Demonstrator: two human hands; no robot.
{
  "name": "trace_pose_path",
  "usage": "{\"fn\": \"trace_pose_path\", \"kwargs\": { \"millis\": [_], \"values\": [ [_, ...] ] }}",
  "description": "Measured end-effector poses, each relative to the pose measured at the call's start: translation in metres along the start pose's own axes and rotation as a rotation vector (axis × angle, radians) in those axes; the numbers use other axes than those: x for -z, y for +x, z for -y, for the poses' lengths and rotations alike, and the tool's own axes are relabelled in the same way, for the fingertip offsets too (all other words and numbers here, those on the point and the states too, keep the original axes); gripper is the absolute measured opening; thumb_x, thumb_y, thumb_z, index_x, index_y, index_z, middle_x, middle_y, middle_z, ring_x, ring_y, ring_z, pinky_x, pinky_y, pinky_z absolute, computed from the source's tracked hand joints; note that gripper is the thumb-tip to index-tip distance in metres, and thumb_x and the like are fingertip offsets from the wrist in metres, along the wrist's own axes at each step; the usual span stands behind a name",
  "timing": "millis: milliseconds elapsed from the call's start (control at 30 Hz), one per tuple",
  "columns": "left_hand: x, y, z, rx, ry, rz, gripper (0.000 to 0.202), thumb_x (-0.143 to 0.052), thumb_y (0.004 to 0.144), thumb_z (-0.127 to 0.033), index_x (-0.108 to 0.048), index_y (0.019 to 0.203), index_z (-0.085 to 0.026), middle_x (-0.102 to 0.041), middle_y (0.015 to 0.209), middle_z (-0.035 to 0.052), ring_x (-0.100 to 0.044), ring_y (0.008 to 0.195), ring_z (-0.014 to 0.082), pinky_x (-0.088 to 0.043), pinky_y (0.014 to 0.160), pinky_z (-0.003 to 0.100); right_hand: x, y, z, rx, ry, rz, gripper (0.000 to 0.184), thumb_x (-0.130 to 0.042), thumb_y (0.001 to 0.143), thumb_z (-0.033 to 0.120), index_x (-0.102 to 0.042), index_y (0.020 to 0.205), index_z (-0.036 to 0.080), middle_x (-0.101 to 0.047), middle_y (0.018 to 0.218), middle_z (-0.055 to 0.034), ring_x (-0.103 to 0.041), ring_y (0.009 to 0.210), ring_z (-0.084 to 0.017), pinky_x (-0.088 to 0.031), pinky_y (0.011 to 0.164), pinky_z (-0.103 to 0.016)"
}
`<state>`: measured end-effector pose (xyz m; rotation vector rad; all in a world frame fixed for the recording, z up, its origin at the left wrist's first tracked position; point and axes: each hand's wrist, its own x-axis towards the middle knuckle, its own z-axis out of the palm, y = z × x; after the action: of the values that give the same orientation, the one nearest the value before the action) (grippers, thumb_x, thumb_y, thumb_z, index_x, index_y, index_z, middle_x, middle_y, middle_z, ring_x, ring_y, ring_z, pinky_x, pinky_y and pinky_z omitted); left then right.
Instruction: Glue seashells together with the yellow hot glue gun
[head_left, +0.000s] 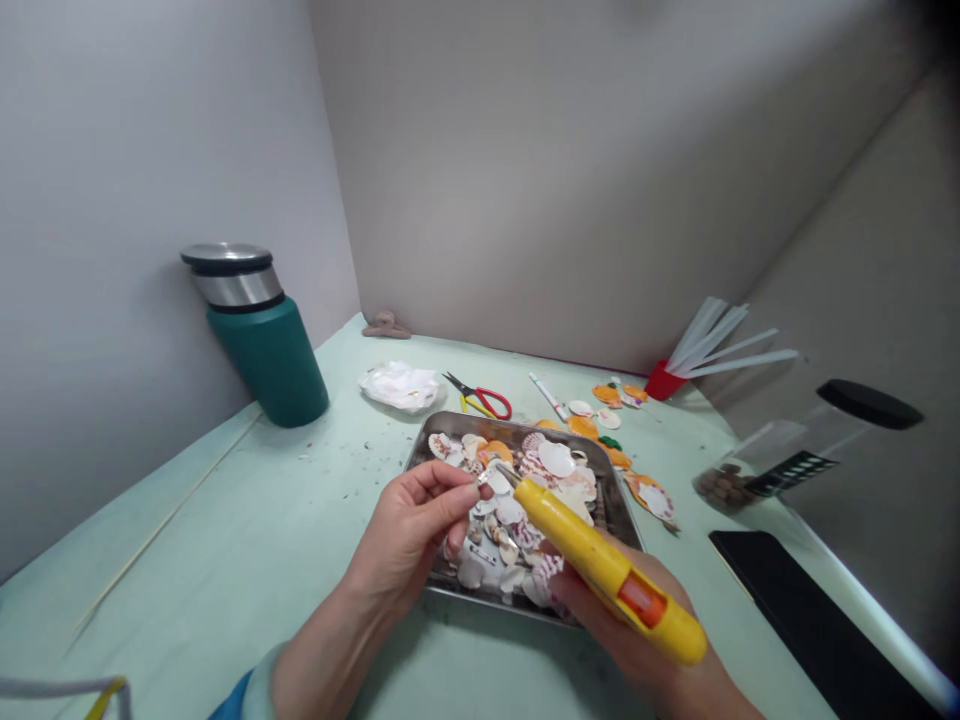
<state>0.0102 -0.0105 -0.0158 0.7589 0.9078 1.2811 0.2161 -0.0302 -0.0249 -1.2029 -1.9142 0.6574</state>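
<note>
My left hand (420, 520) pinches a small silvery piece (484, 478) between thumb and fingertips; it looks like a brooch pin back, though its detail is too small to be sure. Wrapped around a yellow hot glue gun (592, 550) is my right hand (645, 610). The gun's metal nozzle (507, 474) points up and left, close beside the silvery piece; I cannot tell whether they touch. Below both hands lies a metal tray (619, 500) of white, orange and purple-striped seashells (510, 512). A similar pin (481, 554) rests on the shells.
Red-handled scissors (491, 402), a white plastic bundle (402, 386) and a marker (548, 396) lie behind the tray. Orange shell pieces (651, 496) are at right. Around stand a green bottle (268, 350), a red cup (663, 381) of glue sticks, a jar (780, 465) and a black phone-like slab (810, 620).
</note>
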Motion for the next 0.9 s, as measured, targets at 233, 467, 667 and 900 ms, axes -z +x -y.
{"fn": "trace_pose_path", "kwargs": {
  "millis": [233, 467, 667, 900],
  "values": [
    [0.001, -0.001, 0.002, -0.014, 0.028, 0.017, 0.018, -0.076, 0.066, -0.026, -0.063, 0.071, -0.015, -0.053, 0.041, -0.0056, -0.039, 0.036, 0.0024, -0.031, 0.040, 0.014, -0.003, 0.000, 0.001, 0.007, 0.013, 0.048, 0.015, -0.057, 0.082, 0.032, -0.066, 0.077, 0.022, -0.069, 0.069, 0.0004, -0.064, 0.057, -0.016, -0.052, 0.055, -0.024],
    [0.006, 0.000, -0.006, -0.054, -0.008, -0.049, 0.017, -0.075, 0.068, -0.025, -0.062, 0.071, -0.014, -0.051, 0.040, -0.0056, -0.039, 0.037, 0.0021, -0.029, 0.042, 0.013, 0.015, 0.006, -0.001, -0.047, -0.072, 0.125, 0.012, -0.055, 0.085, 0.032, -0.059, 0.081, 0.021, -0.064, 0.071, 0.0019, -0.060, 0.061, -0.015, -0.048, 0.056, -0.024],
    [0.009, 0.002, -0.009, -0.106, -0.064, -0.062, 0.016, -0.076, 0.067, -0.023, -0.065, 0.072, -0.013, -0.064, 0.055, 0.0009, -0.041, 0.038, 0.0010, -0.028, 0.040, 0.012, 0.046, 0.012, -0.013, -0.034, -0.573, 0.259, 0.033, -0.053, 0.075, 0.011, -0.058, 0.105, 0.023, -0.069, 0.094, -0.0028, -0.064, 0.081, -0.023, -0.047, 0.066, -0.032],
    [0.012, 0.002, -0.013, -0.146, -0.147, -0.063, 0.015, -0.076, 0.066, -0.019, -0.067, 0.075, -0.012, -0.070, 0.070, 0.0055, -0.042, 0.039, -0.0001, -0.028, 0.039, 0.012, 0.052, 0.015, -0.020, 0.050, -0.761, 0.387, 0.033, -0.057, 0.082, 0.025, -0.059, 0.115, 0.022, -0.067, 0.099, -0.0091, -0.064, 0.088, -0.027, -0.049, 0.074, -0.038]
  ]
}}
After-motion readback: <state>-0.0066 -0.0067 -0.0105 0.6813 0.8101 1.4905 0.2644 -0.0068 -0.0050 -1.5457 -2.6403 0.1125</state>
